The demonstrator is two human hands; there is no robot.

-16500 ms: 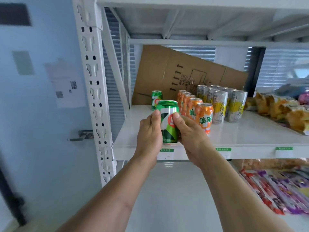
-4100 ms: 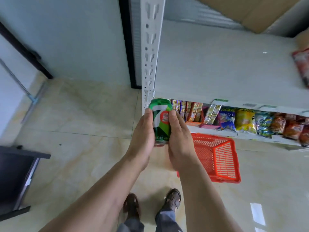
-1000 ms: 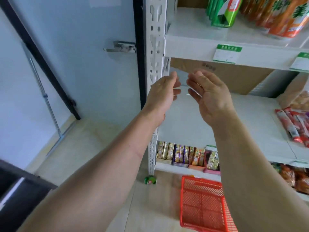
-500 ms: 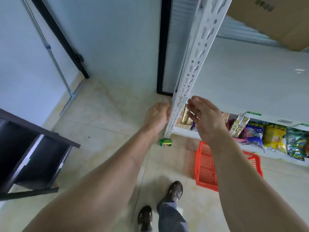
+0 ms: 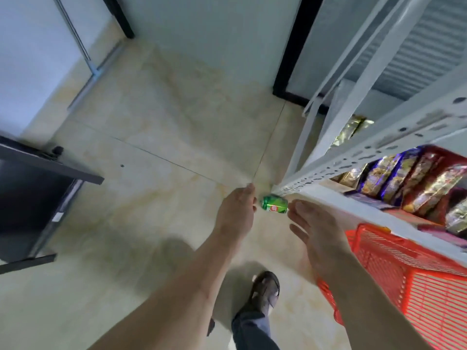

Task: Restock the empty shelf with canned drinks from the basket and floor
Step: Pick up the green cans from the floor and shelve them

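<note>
Reaching down for the can on the floor — nothing picked up yet.

Head view: a green can point(image 5: 275, 204) lies on its side on the tiled floor point(image 5: 156, 137), right at the foot of the shelf's corner post point(image 5: 353, 145). Both arms stretch down toward it; the left hand point(image 5: 236, 213) and the right hand point(image 5: 312, 229) are empty, fingers relaxed and spread, one on either side of the can as seen from above, though the hands look to be well above it and not touching. The red basket point(image 5: 404, 281) sits on the floor beside the shelf's front edge, under the right forearm; no cans show in the part visible. Next, by my reading, the person must bend lower, close the hands round the can — it may roll — and lift it to the drinks shelf, which is out of view.
</note>
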